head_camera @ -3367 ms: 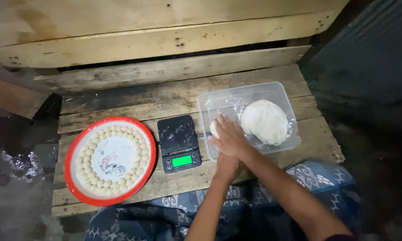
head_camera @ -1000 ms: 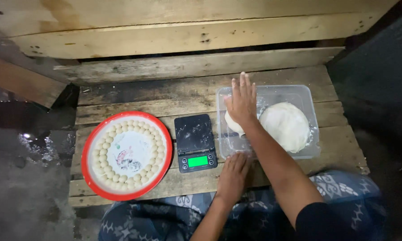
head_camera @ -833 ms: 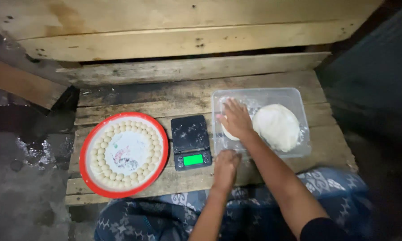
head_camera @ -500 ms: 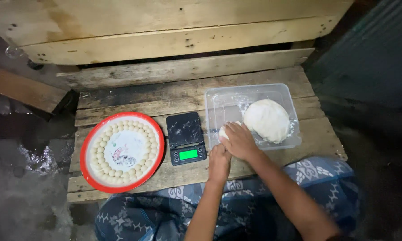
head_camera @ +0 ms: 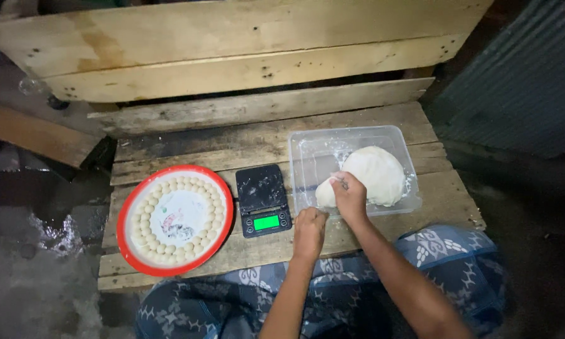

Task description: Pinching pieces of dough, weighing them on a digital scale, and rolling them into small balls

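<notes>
Diff vs. 0.5 s ago: right hand [head_camera: 349, 196] has stayed at the lower-left part of the dough mass [head_camera: 373, 176], fingers now clamped together on a small lobe pulled out at the mass's left end. Left hand [head_camera: 309, 231] has stayed just below it, curled into a loose fist at the near edge of the clear plastic tub [head_camera: 307, 147]; whether it holds anything: cannot tell. Scale, tray and tub keep their places; framing shifted only slightly.

Surface/room: bench [head_camera: 169, 150] of rough, weathered wooden planks, centre of frame, flour-dusted in spots. Behind it, upper frame, wider pale boards [head_camera: 232, 37] stacked at a slant. Right edge: corrugated metal sheet [head_camera: 533, 75]. Left edge: dark wet ground. Bottom of frame: person's lap in blue-and-white patterned cloth [head_camera: 446, 257].

Items by place:
- Centre-right: tub, rectangular, transparent, floured inside; dough mass lies in its right-hand part.
- Centre: digital scale [head_camera: 263, 199], black, rectangular, flour specks on platform, green lit display at its lower edge.
- Lower left: round tray [head_camera: 127, 251], red rim, white centre w/ printed picture, ringed w/ rows of small dough balls [head_camera: 145, 220].
</notes>
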